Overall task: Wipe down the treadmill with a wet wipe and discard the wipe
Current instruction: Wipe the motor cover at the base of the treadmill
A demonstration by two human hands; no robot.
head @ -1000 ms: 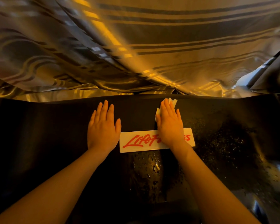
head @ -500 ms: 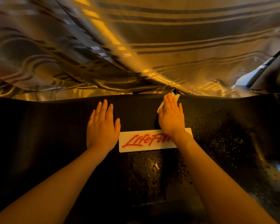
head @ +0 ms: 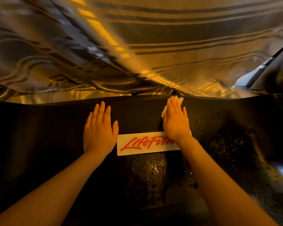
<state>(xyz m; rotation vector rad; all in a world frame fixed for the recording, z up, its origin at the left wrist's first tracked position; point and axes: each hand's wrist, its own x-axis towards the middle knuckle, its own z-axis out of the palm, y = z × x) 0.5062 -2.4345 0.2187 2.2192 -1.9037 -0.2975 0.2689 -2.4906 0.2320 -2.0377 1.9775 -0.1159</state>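
The treadmill's black hood [head: 137,115] fills the lower half of the head view, with a white logo plate [head: 145,144] lettered in red at its middle. My right hand [head: 176,121] lies flat with straight fingers and presses a white wet wipe [head: 178,100] against the hood near its far edge; only the wipe's edges show past my fingers. My left hand [head: 100,129] rests flat and open on the hood just left of the logo plate, holding nothing.
A shiny striped curtain [head: 137,46] hangs right behind the hood's far edge and touches it. Water droplets and wet streaks [head: 150,172] cover the hood below the logo and to the right [head: 227,141]. A pale frame part [head: 247,79] shows at the far right.
My right hand has slid the wipe away from me, from over the logo plate up to the hood's far edge. My left hand has stayed put.
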